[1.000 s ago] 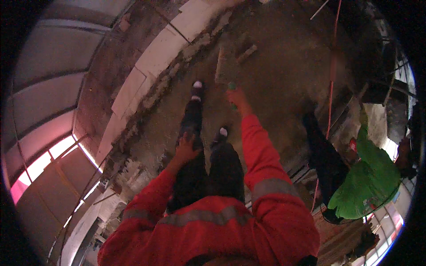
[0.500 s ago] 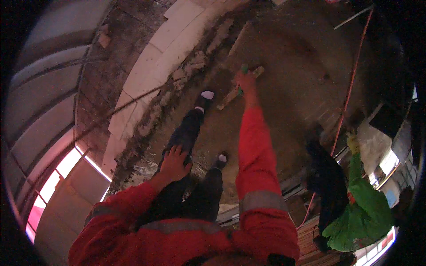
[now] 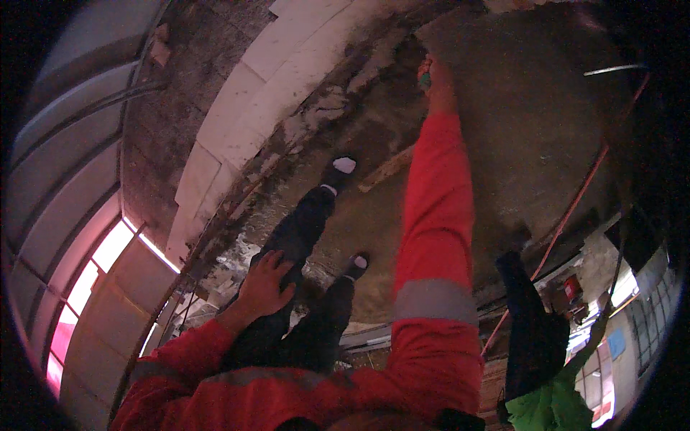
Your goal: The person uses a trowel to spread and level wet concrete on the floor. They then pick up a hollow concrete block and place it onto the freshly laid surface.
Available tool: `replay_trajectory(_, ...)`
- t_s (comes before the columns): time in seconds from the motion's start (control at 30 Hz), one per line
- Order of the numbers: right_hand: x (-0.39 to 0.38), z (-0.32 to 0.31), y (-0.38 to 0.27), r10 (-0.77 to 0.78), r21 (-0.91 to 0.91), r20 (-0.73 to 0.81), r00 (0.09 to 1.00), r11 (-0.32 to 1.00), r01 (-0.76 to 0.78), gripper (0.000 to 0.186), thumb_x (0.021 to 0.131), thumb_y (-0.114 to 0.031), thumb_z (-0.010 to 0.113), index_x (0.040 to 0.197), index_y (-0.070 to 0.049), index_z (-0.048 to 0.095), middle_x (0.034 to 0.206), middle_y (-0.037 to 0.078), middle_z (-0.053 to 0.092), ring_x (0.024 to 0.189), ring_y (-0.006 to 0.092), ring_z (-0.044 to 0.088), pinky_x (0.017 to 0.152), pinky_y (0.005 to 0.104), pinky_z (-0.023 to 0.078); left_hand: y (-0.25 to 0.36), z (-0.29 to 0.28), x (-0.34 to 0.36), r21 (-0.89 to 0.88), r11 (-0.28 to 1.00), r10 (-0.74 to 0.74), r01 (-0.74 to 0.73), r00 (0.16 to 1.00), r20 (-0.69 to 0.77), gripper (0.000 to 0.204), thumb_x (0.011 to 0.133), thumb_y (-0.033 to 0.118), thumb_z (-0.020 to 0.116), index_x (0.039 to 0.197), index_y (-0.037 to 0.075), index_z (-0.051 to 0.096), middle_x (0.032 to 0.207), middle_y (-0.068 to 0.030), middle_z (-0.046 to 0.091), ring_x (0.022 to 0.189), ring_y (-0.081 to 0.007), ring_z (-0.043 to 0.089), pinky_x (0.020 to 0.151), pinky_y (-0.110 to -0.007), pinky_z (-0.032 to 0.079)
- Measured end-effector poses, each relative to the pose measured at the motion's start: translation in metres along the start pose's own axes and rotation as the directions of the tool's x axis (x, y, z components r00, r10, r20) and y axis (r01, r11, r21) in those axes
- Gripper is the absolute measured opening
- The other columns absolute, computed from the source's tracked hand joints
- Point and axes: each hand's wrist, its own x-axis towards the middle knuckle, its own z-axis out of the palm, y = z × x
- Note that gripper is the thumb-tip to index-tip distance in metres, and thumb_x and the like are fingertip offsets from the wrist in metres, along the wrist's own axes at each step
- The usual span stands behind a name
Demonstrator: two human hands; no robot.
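My right hand, in a red sleeve, is closed round a green-handled tool held far forward over the dark, wet-looking grey floor surface; the tool's working part is hard to make out. A narrow, pale wooden piece lies behind it, partly covered by my right arm. My left hand rests on my dark-trousered left thigh with its fingers spread.
Pale boards border a rough, broken strip along the left. A red hose or cord crosses the right side, near a metal bar. A co-worker in green with dark-trousered legs is at the lower right.
My right hand has moved forward and to the right with the green-handled tool. My left hand stays on my thigh. The co-worker appears lower in the view.
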Motion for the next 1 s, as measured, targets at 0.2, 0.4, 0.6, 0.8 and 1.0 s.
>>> replay_trajectory(0.2, 0.065, 0.012, -0.009, 0.002, 0.158, 0.015, 1.000, 0.987, -0.005, 0.017, 0.087, -0.020, 0.054, 0.074, -0.010, 0.050, 0.060, 0.000, 0.045, 0.051, 0.0115, 0.046, 0.047, 0.0266, 0.040, 0.002, -0.017, 0.005, -0.021, 0.996, -0.081, 0.081, 0.997, -0.012, 0.051, 0.078, 0.031, 0.060, 0.121, 0.005, 0.051, 0.133, -0.0231, 0.040, 0.125, -0.0407, 0.036, 0.102, -0.049, 0.033)
replay_trajectory(0.4, 0.083, -0.001, -0.035, -0.122, 0.038, 0.002, 0.993, 0.992, 0.122, 0.020, 0.086, -0.016, 0.053, 0.068, -0.007, 0.049, 0.061, 0.001, 0.046, 0.050, 0.0138, 0.044, 0.047, 0.0279, 0.040, 0.004, -0.021, 0.013, -0.069, 0.995, -0.068, 0.066, 0.998, -0.018, 0.050, 0.079, 0.030, 0.060, 0.121, 0.005, 0.051, 0.133, -0.0233, 0.040, 0.125, -0.0416, 0.036, 0.101, -0.049, 0.034)
replay_trajectory(0.6, 0.072, -0.014, -0.048, 0.010, 0.243, 0.040, 0.999, 0.970, -0.020, 0.021, 0.086, -0.019, 0.053, 0.067, -0.010, 0.050, 0.058, 0.002, 0.047, 0.050, 0.0153, 0.046, 0.047, 0.0288, 0.039, 0.003, -0.016, 0.014, -0.019, 0.999, 0.025, -0.027, 0.998, -0.065, 0.049, 0.078, 0.030, 0.060, 0.119, 0.004, 0.052, 0.131, -0.0230, 0.042, 0.123, -0.0420, 0.037, 0.100, -0.050, 0.035)
replay_trajectory(0.8, 0.007, 0.021, -0.028, 0.039, -0.146, -0.082, 0.996, 0.988, -0.050, 0.022, 0.087, -0.018, 0.051, 0.066, -0.010, 0.050, 0.057, 0.001, 0.047, 0.050, 0.0152, 0.045, 0.047, 0.0293, 0.039, 0.000, 0.000, 0.005, 0.014, 1.000, 0.018, -0.017, 0.997, -0.076, 0.048, 0.078, 0.031, 0.060, 0.116, 0.003, 0.052, 0.129, -0.0224, 0.043, 0.121, -0.0418, 0.039, 0.098, -0.051, 0.036)
replay_trajectory(1.0, -0.028, 0.006, 0.053, -0.112, -0.084, -0.045, 0.993, 0.991, 0.108, 0.020, 0.086, -0.017, 0.052, 0.067, -0.010, 0.050, 0.060, 0.002, 0.050, 0.051, 0.0151, 0.047, 0.047, 0.0301, 0.040, -0.001, 0.011, 0.002, 0.051, 0.997, 0.061, -0.059, 0.997, -0.046, 0.049, 0.079, 0.032, 0.059, 0.118, 0.003, 0.052, 0.130, -0.0217, 0.042, 0.123, -0.0410, 0.038, 0.098, -0.050, 0.037)
